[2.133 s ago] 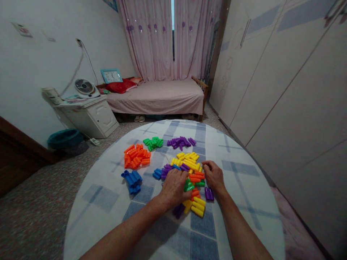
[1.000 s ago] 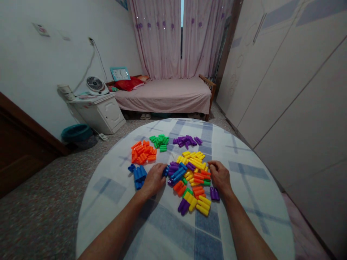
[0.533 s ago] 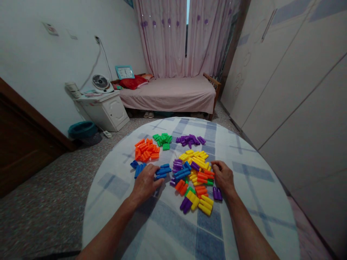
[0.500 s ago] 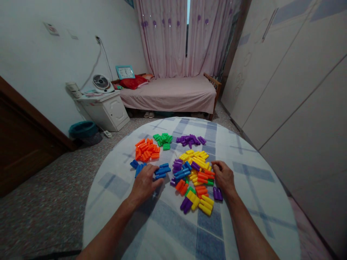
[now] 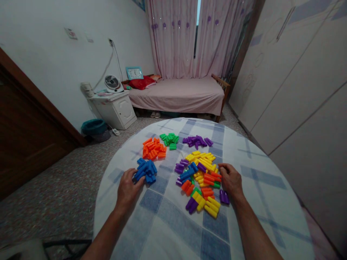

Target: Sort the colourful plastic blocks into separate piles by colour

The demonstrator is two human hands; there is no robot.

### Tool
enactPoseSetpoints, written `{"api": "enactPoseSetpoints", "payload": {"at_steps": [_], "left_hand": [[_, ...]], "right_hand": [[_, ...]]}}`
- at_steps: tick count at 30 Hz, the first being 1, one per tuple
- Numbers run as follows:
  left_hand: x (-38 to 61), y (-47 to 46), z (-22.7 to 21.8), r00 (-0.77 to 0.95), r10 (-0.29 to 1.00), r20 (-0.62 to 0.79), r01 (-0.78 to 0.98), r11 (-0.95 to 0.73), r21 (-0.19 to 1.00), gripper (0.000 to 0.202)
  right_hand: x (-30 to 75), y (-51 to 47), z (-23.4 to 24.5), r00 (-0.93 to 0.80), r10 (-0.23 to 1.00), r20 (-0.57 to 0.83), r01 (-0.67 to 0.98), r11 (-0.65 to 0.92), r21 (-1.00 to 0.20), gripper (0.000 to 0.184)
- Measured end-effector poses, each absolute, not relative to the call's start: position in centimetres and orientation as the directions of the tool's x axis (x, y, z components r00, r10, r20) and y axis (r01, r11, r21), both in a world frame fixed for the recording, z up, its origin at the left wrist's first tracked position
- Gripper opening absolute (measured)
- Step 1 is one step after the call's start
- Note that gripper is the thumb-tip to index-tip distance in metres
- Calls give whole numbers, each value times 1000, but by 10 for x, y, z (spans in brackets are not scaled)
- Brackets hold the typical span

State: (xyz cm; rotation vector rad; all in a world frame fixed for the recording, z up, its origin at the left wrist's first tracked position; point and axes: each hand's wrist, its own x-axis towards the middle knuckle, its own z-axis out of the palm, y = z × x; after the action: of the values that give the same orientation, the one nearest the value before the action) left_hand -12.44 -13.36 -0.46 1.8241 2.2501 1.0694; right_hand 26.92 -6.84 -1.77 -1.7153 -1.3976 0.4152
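Left hand [image 5: 127, 187] touching blue blocks [image 5: 145, 170] | right hand [image 5: 230, 179] at mixed pile [image 5: 200, 180]

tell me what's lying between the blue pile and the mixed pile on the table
Only bare checked tablecloth separates the blue pile, touched by the left hand, from the mixed pile, in the head view.

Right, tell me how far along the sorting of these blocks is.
Done: orange pile, green pile and purple pile lie apart at the far side. In hand: the left hand touches the blue pile; the right hand rests at the mixed pile. Left: that mixed pile, with yellow, orange, blue, purple and green pieces.
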Motion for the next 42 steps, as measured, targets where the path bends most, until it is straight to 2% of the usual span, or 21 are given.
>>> {"api": "enactPoseSetpoints", "payload": {"at_steps": [3, 5, 11, 15, 18, 22, 25, 28, 30, 38, 42], "left_hand": [[-125, -128, -12, -429, 861, 274, 754, 174, 633, 60], [-126, -120, -15, -451, 852, 265, 715, 168, 678, 63], [-135, -88, -15, -313, 905, 286, 722, 31, 691, 51], [-136, -87, -9, -218, 927, 306, 752, -40, 658, 47], [-133, -94, -3, -218, 910, 352, 774, -59, 630, 44], [-116, -104, 11, -235, 812, 534, 839, -108, 533, 35], [-85, -111, 23, -74, 806, 587, 846, -261, 465, 28], [-46, -115, 29, 172, 836, 521, 776, -440, 451, 24], [-22, -114, 28, 249, 858, 449, 740, -468, 483, 22], [21, -99, 19, 264, 943, 203, 780, -332, 530, 32], [26, -94, 11, 223, 960, 169, 763, -280, 583, 34]], "right_hand": [[269, -68, -18, 316, 914, 256, 631, -1, -776, 33], [269, -68, -18, 317, 912, 259, 629, 2, -777, 33], [269, -68, -19, 319, 912, 259, 615, 9, -789, 33], [269, -68, -19, 320, 912, 257, 616, 5, -787, 34], [269, -68, -18, 320, 911, 260, 624, 4, -782, 35], [269, -67, -19, 314, 912, 265, 626, 11, -779, 35], [269, -67, -19, 309, 912, 269, 634, 13, -773, 35], [270, -66, -20, 311, 913, 263, 637, 5, -771, 35], [270, -67, -21, 311, 913, 264, 631, 10, -776, 35], [269, -67, -20, 303, 913, 274, 614, 33, -789, 34], [269, -67, -21, 302, 912, 277, 614, 37, -789, 34]]}}
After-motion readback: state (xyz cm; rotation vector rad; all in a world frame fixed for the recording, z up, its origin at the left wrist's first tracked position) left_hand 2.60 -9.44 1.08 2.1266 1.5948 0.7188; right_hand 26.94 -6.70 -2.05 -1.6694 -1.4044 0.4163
